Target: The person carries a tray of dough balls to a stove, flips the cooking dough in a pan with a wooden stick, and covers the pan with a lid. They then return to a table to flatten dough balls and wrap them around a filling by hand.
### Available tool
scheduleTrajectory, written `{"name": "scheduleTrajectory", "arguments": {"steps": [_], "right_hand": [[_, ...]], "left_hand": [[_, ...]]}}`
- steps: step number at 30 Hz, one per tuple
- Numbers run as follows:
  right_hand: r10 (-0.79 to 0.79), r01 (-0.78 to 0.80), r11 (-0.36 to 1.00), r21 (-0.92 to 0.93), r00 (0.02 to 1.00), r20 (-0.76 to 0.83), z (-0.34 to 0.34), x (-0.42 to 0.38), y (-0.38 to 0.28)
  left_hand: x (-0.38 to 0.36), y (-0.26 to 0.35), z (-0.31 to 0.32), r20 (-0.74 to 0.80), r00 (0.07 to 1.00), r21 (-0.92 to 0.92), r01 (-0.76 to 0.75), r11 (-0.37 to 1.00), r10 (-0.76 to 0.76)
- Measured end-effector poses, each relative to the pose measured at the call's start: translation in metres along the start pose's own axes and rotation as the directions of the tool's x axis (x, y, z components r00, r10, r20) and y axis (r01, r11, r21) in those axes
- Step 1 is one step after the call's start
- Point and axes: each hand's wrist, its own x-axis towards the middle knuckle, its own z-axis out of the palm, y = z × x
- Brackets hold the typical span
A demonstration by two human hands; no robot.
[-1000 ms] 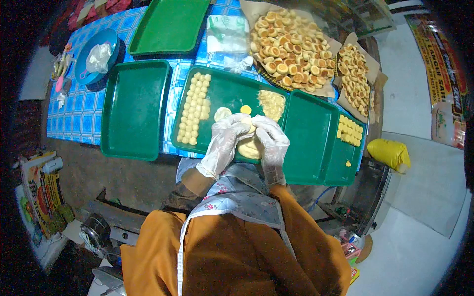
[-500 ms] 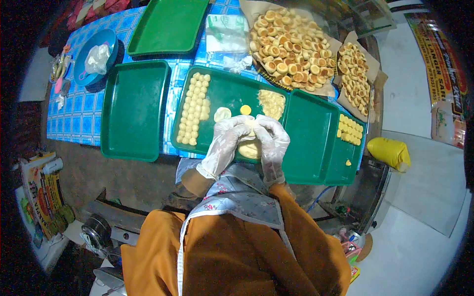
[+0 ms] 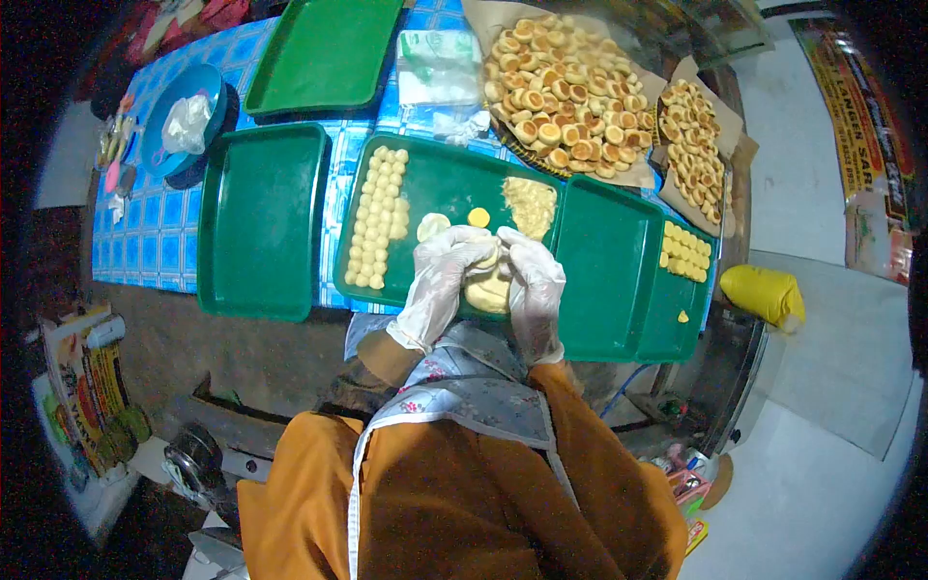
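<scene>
Both my hands wear thin clear gloves and meet over the front of a green tray [image 3: 447, 166]. Between the fingertips of my left hand [image 3: 437, 282] is a small pale piece of dough [image 3: 494, 257], partly hidden by the glove. The fingers of my right hand [image 3: 536, 288] are bent and pinch at the same piece from the other side. A larger lump of dough [image 3: 489, 293] lies beneath them. Just beyond my hands are a pale flat round [image 3: 432, 226], a yellow disc [image 3: 478, 217] and a rough yellowish mass [image 3: 531, 206]. Rows of dough balls [image 3: 375, 222] line the tray's left side.
To the right, another green tray [image 3: 604, 261] adjoins one with yellow pieces [image 3: 685, 252]. Browned round pastries [image 3: 570, 97] are heaped behind. Left stand green trays [image 3: 261, 222] and a blue basin [image 3: 155, 140]. A yellow bag [image 3: 764, 297] sits far right.
My fingertips have parted slightly and shifted around the dough piece, so more of the lump beneath shows. The trays and their contents look unchanged.
</scene>
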Motion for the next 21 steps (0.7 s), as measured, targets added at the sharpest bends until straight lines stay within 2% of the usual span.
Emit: {"name": "scheduleTrajectory", "arguments": {"steps": [1,3,4,8,11,14,17,18,21], "right_hand": [[0.056,-0.057,0.996,-0.064,0.998,-0.031,0.0,-0.002,-0.003],[0.141,-0.141,0.988,0.055,0.99,0.016,0.005,-0.003,-0.007],[0.18,-0.183,0.977,0.113,0.983,0.04,0.008,-0.004,-0.007],[0.315,-0.314,0.911,0.266,0.948,0.041,0.004,-0.006,0.009],[0.327,-0.311,0.919,0.242,0.945,-0.026,0.003,-0.003,0.016],[0.247,-0.225,0.917,0.33,0.969,-0.026,-0.002,-0.003,0.024],[0.145,-0.135,0.945,0.297,0.989,-0.01,-0.018,0.001,0.033],[0.184,-0.167,0.898,0.407,0.983,-0.002,-0.02,0.007,0.034],[0.211,-0.126,0.826,0.549,0.973,-0.094,-0.041,0.027,0.02]], "left_hand": [[0.0,0.002,0.0,-0.005,0.999,0.05,-0.042,0.998,0.042],[-0.002,0.009,0.005,-0.002,0.992,0.145,-0.126,0.981,0.128],[-0.003,0.011,0.011,-0.05,0.998,0.038,-0.043,0.998,0.045],[-0.002,0.01,0.019,-0.033,0.999,0.044,-0.02,0.999,0.021],[0.006,-0.008,0.015,-0.046,0.997,0.112,-0.05,0.992,0.055],[0.008,-0.016,0.023,-0.073,0.995,0.171,-0.06,0.984,0.073],[0.016,-0.03,0.026,-0.031,0.996,0.06,-0.078,0.995,0.08],[0.021,-0.03,0.026,0.016,0.999,0.105,-0.046,0.993,0.045],[0.029,-0.036,0.024,-0.085,0.991,0.146,-0.089,0.985,0.102]]}}
